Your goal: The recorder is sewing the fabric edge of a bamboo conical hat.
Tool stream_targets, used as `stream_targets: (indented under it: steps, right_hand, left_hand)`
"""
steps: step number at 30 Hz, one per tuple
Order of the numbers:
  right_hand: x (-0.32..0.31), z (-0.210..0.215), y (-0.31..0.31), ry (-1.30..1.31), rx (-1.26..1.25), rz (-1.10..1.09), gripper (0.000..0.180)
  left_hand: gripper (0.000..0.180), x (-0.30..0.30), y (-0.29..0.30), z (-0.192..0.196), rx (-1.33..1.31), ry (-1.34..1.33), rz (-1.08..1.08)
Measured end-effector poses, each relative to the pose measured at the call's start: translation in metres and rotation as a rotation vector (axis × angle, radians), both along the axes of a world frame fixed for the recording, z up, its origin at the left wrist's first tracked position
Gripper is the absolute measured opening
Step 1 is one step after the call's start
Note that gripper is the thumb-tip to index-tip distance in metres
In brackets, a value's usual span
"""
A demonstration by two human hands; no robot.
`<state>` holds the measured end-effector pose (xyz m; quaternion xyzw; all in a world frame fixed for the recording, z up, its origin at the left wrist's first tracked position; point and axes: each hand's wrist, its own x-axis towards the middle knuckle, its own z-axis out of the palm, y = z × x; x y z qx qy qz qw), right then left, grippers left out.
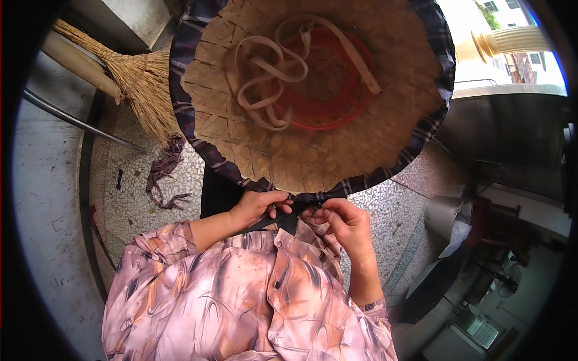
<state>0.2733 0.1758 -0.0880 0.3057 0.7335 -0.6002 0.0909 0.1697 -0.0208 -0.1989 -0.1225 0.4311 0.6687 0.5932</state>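
A wide woven straw hat [241,141] lies with its hollow inside facing up, its rim bound with dark plaid cloth [400,165]. Inside it are a red ring [358,105] and a loosely coiled pale strap [355,54]. At the hat's near edge, my left hand [259,207] pinches the plaid binding between thumb and fingers. Just to the right, my right hand [346,222] is raised by the same edge, thumb and fingertips pressed together. Whatever sits between those fingertips is too small to make out. Dark cloth lies beneath the hands on my lap.
A straw broom [147,78] leans at the upper left, beside a thin metal rod [78,120]. Purplish mop strands [164,171] lie on the speckled floor [129,204]. On the right are a metal-sided counter [506,135], a silvery cylinder [442,210] and a reddish wooden chair [494,225].
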Motion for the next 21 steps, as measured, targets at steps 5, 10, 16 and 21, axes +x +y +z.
stream_targets:
  steps: [5,10,16,21]
  right_hand:
    - [0.0,-0.01,-0.014,0.035,0.208,0.06,0.003]
    - [-0.001,-0.009,-0.018,-0.01,0.3,0.112,0.005]
    - [-0.009,-0.004,-0.018,0.292,0.563,0.204,0.005]
    - [-0.008,-0.008,-0.019,0.246,0.475,0.18,0.009]
  left_hand:
    - [0.03,-0.002,0.0,0.001,0.031,-0.036,-0.014]
    - [0.033,-0.001,0.003,0.024,0.043,0.067,0.001]
    - [0.031,0.001,0.005,0.024,0.042,0.069,0.021]
    - [0.03,0.002,0.005,0.021,0.037,0.073,0.019]
